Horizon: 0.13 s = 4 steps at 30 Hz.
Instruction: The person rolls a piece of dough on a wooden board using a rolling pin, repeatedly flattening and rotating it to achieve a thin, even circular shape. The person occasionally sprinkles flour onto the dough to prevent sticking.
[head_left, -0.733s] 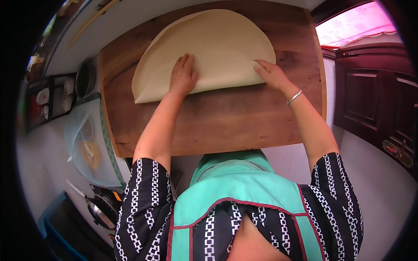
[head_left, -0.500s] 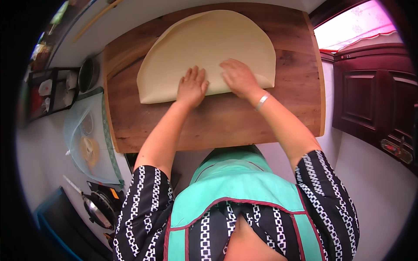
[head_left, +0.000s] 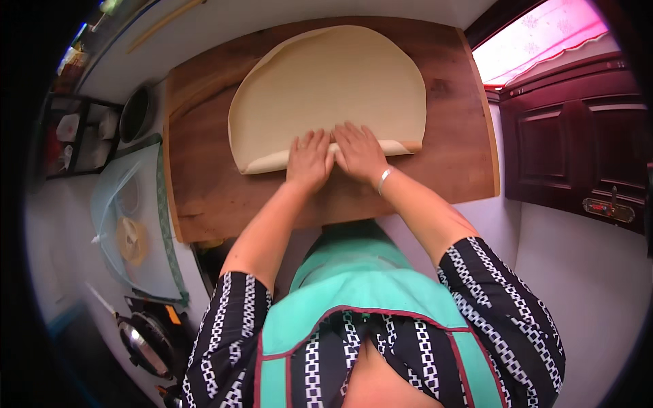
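A large, thin, pale sheet of dough [head_left: 326,81] lies on the brown wooden board [head_left: 462,136]. Its near edge is wrapped into a roll, and a tan end, seemingly that of a wooden rolling pin [head_left: 412,146], pokes out at the right. My left hand [head_left: 311,160] lies flat on this roll near its middle, fingers stretched forward. Close beside it, my right hand [head_left: 360,151] presses on the roll with straight fingers. The pin's middle is hidden under dough and hands.
Left of the board stand a bluish mesh food cover [head_left: 139,224] over a yellowish item, a dark pan [head_left: 138,114] and a black rack [head_left: 85,139]. A pan with a lid [head_left: 146,343] is at lower left. A dark red cabinet door [head_left: 571,136] stands at right.
My hands have come together on the near edge. That edge is now a tighter roll with a tan end showing, and more flat dough shows beyond it. The view has shifted slightly.
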{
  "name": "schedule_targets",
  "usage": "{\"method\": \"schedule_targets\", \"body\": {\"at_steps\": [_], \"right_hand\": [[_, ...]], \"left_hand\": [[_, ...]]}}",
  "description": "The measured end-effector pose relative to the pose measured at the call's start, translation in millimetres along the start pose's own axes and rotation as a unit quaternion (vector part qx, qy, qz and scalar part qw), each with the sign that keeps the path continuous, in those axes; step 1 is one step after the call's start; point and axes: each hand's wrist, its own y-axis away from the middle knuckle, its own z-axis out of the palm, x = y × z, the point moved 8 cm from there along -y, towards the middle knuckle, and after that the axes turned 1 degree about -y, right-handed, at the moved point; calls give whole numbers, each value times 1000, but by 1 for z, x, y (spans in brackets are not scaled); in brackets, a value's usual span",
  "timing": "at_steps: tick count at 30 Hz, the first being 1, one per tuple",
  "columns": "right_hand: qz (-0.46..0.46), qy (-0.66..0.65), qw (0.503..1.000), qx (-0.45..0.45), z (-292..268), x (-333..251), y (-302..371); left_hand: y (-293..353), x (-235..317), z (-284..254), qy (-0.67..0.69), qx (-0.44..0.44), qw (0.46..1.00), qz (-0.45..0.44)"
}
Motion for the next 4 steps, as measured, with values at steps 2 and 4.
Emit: {"method": "schedule_targets", "body": {"at_steps": [2, 4], "right_hand": [[42, 62, 997, 7, 5, 18, -43], [47, 61, 997, -10, 14, 21, -25]], "left_hand": [[-38, -26, 0, -68, 6, 996, -65], [-30, -14, 7, -25, -57, 997, -53]]}}
